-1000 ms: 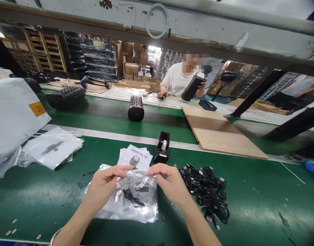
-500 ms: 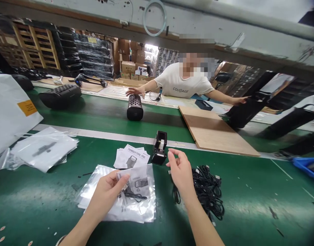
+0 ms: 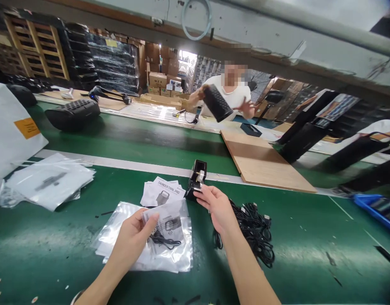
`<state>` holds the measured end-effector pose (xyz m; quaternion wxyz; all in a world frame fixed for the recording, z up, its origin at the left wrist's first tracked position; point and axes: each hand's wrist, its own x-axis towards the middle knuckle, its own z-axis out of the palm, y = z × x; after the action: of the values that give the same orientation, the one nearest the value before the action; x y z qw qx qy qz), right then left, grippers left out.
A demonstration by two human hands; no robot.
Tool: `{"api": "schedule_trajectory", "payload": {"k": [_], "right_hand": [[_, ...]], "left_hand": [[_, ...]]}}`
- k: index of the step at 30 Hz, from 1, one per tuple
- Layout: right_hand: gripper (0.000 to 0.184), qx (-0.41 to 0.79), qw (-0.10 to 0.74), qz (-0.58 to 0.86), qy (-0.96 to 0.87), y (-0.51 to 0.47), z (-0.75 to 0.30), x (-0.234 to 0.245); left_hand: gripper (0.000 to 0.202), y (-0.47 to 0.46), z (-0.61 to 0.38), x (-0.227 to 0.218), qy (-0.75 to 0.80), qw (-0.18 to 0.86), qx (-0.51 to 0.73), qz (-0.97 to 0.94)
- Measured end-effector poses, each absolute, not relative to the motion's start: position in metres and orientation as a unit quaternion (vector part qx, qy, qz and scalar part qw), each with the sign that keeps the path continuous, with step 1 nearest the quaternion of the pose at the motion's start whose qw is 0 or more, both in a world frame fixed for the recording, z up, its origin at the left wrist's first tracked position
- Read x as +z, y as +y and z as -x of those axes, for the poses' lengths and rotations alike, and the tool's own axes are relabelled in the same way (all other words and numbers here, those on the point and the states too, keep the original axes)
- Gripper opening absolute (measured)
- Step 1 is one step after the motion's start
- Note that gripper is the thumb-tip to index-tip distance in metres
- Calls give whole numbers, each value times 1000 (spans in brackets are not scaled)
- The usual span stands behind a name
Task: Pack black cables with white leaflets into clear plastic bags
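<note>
My left hand is closed on a clear plastic bag with a printed leaflet and a coiled black cable inside. Under it lies a stack of clear bags. My right hand reaches to the front of a black tape dispenser, thumb and fingers pinched at the tape's end by the cutting edge; the strip itself is hardly visible. Printed leaflets lie just left of the dispenser. Beneath and to the right of my right forearm is a heap of black cables.
More filled bags lie at left beside a white sack. Across the bench, a co-worker holds a black speaker. Another black speaker, a wooden board and a blue bin are around.
My right hand has moved forward and left onto the tape dispenser, its fingers closing there. My left hand keeps the bag. The co-worker has lifted the speaker off the green surface.
</note>
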<state>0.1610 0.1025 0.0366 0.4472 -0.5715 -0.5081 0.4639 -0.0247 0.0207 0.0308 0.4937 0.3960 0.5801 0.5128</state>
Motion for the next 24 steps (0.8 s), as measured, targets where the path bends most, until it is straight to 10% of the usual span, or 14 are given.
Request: {"api": "schedule_trajectory", "payload": {"k": [8, 14, 24], "right_hand": [[22, 349, 433, 614, -561, 69, -164, 31], [29, 553, 366, 503, -554, 34, -130, 49], [36, 351, 170, 572, -721, 36, -125, 37]], "left_hand": [[28, 23, 27, 32, 584, 481, 511, -409], [23, 17, 20, 34, 609, 430, 495, -446], [19, 0, 51, 41, 560, 530, 521, -366]]}}
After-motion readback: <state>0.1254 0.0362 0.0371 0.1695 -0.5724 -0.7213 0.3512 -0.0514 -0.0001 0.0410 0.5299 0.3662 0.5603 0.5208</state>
